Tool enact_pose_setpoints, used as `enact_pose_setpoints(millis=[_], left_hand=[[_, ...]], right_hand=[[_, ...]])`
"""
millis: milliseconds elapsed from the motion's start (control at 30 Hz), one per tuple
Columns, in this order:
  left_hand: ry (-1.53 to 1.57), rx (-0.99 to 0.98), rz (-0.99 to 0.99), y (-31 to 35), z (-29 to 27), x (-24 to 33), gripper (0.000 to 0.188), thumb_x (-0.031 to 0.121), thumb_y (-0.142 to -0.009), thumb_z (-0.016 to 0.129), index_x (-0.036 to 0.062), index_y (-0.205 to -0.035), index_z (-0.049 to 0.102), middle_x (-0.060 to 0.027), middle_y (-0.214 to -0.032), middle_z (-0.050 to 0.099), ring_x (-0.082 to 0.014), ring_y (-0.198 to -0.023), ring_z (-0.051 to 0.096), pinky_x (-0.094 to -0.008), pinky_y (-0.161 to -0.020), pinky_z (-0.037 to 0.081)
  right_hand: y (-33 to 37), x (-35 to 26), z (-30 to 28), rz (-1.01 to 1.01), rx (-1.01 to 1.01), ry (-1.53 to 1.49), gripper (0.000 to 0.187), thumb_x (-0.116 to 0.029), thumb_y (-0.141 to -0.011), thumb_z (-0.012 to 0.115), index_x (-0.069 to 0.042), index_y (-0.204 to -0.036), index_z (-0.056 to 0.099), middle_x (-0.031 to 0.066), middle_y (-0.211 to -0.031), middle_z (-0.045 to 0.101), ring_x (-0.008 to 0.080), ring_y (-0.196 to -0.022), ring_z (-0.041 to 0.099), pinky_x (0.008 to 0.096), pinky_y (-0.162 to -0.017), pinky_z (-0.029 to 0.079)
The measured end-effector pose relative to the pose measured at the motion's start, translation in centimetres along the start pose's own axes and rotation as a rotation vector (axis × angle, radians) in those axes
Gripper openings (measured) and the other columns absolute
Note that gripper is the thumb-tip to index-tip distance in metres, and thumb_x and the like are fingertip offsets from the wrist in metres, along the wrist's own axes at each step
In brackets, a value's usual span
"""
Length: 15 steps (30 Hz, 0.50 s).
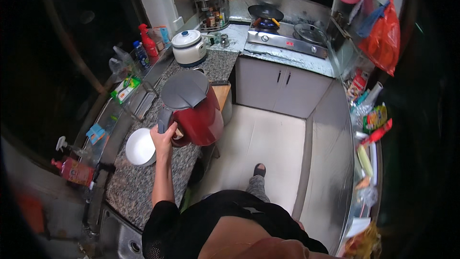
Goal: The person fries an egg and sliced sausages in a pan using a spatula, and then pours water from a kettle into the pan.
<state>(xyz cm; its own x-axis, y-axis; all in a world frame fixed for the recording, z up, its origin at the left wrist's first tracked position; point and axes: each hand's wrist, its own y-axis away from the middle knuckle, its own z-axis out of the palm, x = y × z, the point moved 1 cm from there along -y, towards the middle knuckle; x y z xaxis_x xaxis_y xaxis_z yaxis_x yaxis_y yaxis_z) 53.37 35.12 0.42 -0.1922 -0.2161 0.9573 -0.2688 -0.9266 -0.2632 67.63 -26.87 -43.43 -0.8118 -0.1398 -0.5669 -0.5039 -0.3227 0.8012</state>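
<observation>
Left hand [165,136] is wrapped around the handle of a red electric kettle [194,108], lifted above the granite counter [139,187]. Right hand is out of view. Held one-handed near the counter's right edge, just right of a white bowl [140,147], the kettle could tip or slip.

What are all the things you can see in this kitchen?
kettle: one, red with grey lid, held above the counter
base plate: one, white, round, on the speckled counter
rice cooker: one, white, counter's far end
spray bottle: one, red, by the window
stove: one, steel, with a black pan
plastic bag: one, red, hanging right
left hand: grips the kettle's handle
right hand: not in view
</observation>
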Motion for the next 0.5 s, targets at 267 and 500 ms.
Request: enact_pose_setpoints(millis=[267,500], left_hand=[[-0.025,0.082,-0.006,-13.5,14.4,-7.8,0.015,0.008,-0.068,0.068,0.0030,-0.062,0.055,0.0013,-0.055,0.051,-0.0060,-0.045,0.045,-0.0208,-0.042,0.034],[-0.041,0.194,0.008,-22.6,23.0,-13.0,0.014,0.008,-0.068,0.068,0.0028,-0.064,0.056,0.0005,-0.055,0.052,-0.0069,-0.044,0.045,-0.0207,-0.042,0.034]], right_hand=[[-18.1,-25.0,-1.0,-0.379,-0.066,0.871,0.020,-0.024,-0.085,0.046,-0.004,-0.086,0.052,0.0076,-0.073,0.055,0.0209,-0.058,0.055,0.0341,-0.050,0.047],[-26.3,-60.6,19.0,-0.472,-0.025,0.606,0.027,-0.033,-0.087,0.049,-0.009,-0.098,0.053,0.0009,-0.082,0.054,0.0114,-0.066,0.053,0.0247,-0.057,0.045]])
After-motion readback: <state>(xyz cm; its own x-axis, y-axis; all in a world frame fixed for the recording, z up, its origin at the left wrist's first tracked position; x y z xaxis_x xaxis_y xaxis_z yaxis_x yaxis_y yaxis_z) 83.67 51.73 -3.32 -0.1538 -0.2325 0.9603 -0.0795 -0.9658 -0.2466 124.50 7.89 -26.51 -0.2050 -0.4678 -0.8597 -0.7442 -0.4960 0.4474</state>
